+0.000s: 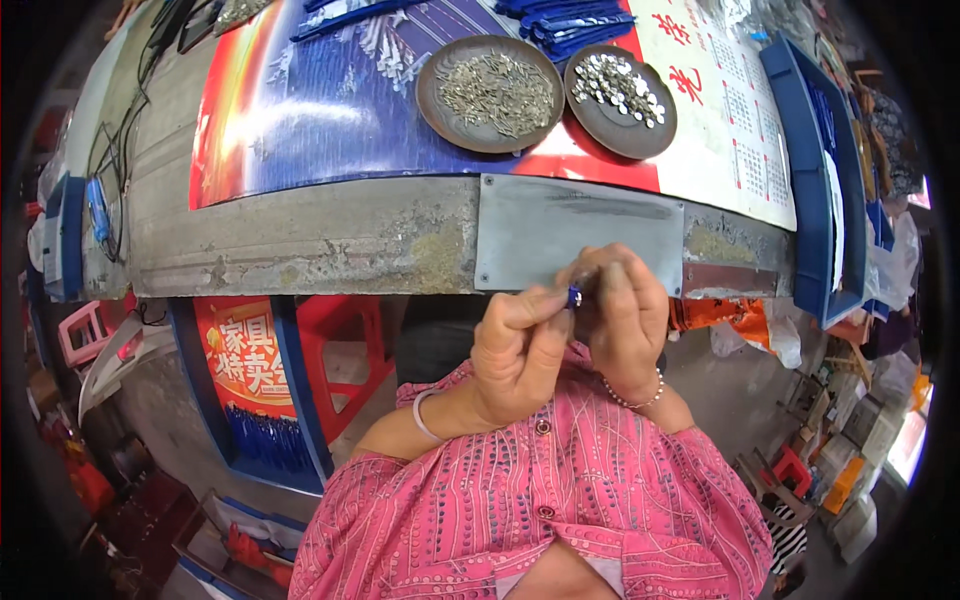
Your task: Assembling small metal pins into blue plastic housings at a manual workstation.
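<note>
My left hand [520, 350] and my right hand [625, 325] meet in front of my chest, just off the table's near edge. Thumb and fingers of the left pinch a small dark-blue piece [574, 297] with a shiny spot on it. The right hand's fingers are closed right beside that piece; whatever they grip is too small and hidden to name. Beyond the hands, a brown dish [437, 112] holds many small metal pins or screws. To its right, a second brown dish [630, 146] carries small silvery round bits.
A grey metal plate [570, 235] is fixed to the worn table edge [330, 250]. Bundles of blue strips [575, 25] lie at the back on printed sheets. Blue trays stand on the right [825, 190] and below left [320, 440]. A red stool [345, 350] stands under the table.
</note>
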Demonstrator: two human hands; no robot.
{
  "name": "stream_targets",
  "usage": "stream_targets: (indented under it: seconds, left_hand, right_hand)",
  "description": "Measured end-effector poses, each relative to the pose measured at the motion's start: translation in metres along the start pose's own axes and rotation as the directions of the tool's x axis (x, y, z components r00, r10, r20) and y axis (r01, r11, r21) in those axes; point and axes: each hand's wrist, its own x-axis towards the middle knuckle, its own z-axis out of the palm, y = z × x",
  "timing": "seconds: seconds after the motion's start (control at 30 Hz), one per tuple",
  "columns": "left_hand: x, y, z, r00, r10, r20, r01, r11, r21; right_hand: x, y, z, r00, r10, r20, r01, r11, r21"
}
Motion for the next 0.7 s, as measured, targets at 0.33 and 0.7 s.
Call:
stream_targets:
  seconds: [0.33, 0.7]
  left_hand:
    - [-0.003, -0.001, 0.002, 0.994, -0.008, -0.107, 0.015, 0.998, 0.067]
    - [0.003, 0.0, -0.009, 0.989, 0.121, -0.09, -0.109, 0.986, 0.123]
  right_hand:
    - [0.006, 0.015, 0.0, 0.834, -0.51, 0.21, 0.523, 0.613, -0.591]
    - [0.007, 0.021, 0.003, 0.77, -0.578, 0.27, 0.612, 0.547, -0.572]
